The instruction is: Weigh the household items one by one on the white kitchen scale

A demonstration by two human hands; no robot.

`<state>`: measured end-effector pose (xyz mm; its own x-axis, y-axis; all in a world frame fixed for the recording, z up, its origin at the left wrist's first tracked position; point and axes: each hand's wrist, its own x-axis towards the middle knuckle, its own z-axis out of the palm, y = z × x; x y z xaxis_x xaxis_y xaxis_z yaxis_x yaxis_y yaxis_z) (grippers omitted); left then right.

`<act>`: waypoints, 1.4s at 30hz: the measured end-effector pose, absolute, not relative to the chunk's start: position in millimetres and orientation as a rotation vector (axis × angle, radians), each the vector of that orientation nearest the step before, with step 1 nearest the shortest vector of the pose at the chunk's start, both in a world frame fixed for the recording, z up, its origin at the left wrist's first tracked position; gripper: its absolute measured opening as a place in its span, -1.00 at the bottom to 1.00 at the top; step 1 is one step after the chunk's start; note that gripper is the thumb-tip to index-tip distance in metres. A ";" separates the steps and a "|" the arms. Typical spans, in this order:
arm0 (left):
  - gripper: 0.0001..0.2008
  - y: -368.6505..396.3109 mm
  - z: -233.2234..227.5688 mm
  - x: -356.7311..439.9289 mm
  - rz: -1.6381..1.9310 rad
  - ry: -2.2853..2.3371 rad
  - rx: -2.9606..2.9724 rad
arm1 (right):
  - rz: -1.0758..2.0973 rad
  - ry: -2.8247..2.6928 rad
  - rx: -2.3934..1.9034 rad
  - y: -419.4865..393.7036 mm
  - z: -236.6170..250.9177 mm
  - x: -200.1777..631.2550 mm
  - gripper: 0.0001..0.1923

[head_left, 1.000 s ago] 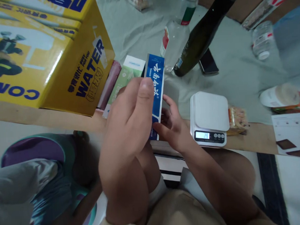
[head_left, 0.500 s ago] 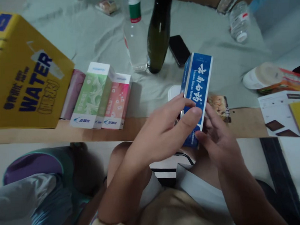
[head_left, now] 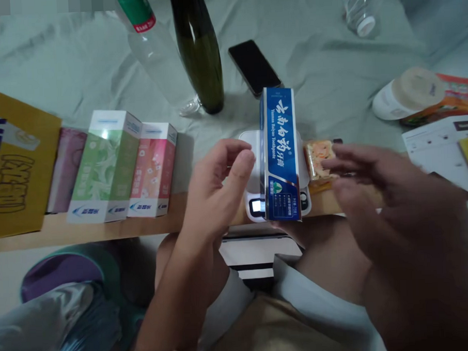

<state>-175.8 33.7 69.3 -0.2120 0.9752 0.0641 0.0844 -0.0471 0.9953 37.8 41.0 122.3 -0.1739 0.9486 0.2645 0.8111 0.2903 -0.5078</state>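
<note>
Blue toothpaste box [head_left: 278, 155]: held aloft in both hands a moment ago, now lying on the white scale [head_left: 251, 143] at the counter [head_left: 104, 230] edge; left hand [head_left: 219, 189] and right hand [head_left: 377, 182] released, open alongside.

A pale grey-green cloth [head_left: 329, 52], creased and wrinkled, covers the surface across the whole upper half of the frame. Along the middle runs the bare wooden edge [head_left: 104, 230] of that surface, a light tan strip from the left side toward the centre. Below it, at lower left, the floor [head_left: 5, 268] shows as a pale, plain patch. The light is dim and even, slightly cool, with soft shadows on the cloth folds. No walls or windows show.
</note>
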 end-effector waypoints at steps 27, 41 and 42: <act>-0.81 38.2 52.8 -165.6 1.281 1.386 1.578 | 0.632 -2.329 -1.607 58.5 91.9 20.9 -0.39; -0.59 37.4 44.5 -162.2 1.208 1.308 1.239 | 0.879 -2.306 -1.591 62.7 93.2 17.5 -0.34; -0.53 36.7 44.5 -162.6 1.193 1.321 1.197 | 0.899 -2.307 -1.598 62.9 93.2 16.5 -0.34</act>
<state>-162.6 36.7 44.5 -0.0627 0.9973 -0.0380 0.0636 0.0420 0.9971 16.5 62.9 93.2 -0.3988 0.8999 -0.1764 0.7819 0.2332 -0.5782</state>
